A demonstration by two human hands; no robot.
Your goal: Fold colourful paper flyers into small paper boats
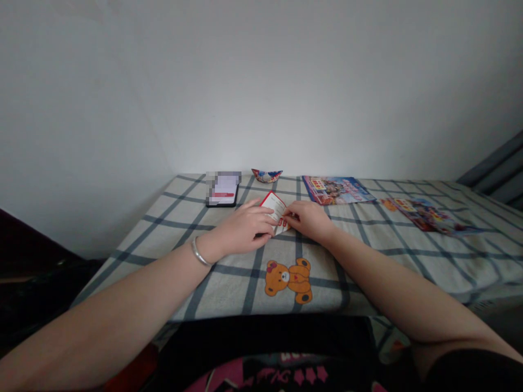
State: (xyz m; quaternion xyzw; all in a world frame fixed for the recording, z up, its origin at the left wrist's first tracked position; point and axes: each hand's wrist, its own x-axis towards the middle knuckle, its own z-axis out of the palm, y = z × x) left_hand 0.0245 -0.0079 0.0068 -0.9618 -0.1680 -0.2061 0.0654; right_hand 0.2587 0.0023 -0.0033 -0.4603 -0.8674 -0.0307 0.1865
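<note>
A small folded paper [274, 203] with a red edge, a white printed face and red-and-yellow print lies in front of me on the checked cloth. My left hand [248, 227], with a silver bangle at its wrist, grips the left side of the paper, fingers over it and thumb near its lower corner. At the opposite side, my right hand [309, 219] pinches the paper's right edge between thumb and fingers. Part of the sheet is hidden under the fingers of both hands.
A phone [224, 190] with a lit screen lies at the back left. Beside it, near the wall, stands a folded paper boat [267, 176]. Two colourful printed leaflets, one further back [338, 190] and one nearer [429, 215], lie to the right on the tablecloth [229, 283].
</note>
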